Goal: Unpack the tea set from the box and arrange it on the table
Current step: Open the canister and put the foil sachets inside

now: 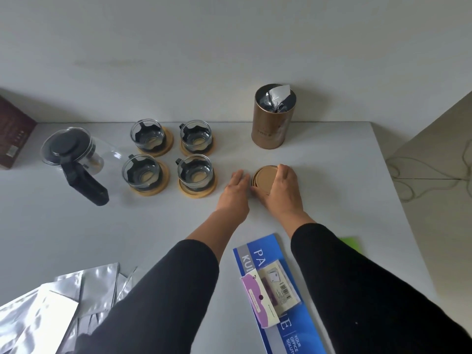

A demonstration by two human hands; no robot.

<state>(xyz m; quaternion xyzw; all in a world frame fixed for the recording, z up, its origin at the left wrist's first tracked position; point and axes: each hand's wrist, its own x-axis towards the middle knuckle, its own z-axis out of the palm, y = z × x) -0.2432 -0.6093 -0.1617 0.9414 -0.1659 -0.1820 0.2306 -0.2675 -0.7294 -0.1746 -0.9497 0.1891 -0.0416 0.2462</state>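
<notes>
At the far left edge, a dark brown box (14, 132) stands against the wall. Just right of it you have the glass teapot (74, 153) with its black lid and handle, resting on the white table (153, 226). Next come four glass cups (168, 155) in a two-by-two block, each sitting on its own round wooden coaster (198, 191). Near the bottom left corner lie crumpled silver foil bags (63, 300).

Your left hand (235, 190) lies flat and open on the table, fingers stretched, holding nothing, just beside the round tan lid (264, 178). Your right hand (281, 187) curls over that lid's right side, fingers wrapped around its rim; it has hold of it as the lid sits on the table. Behind it, by the wall, stands the copper tea canister (272, 123), uncapped, with a silver foil pouch (277, 98) sticking out. Between your black sleeves lies a blue folder (265, 251) with a small packet (270, 292) on top.
</notes>
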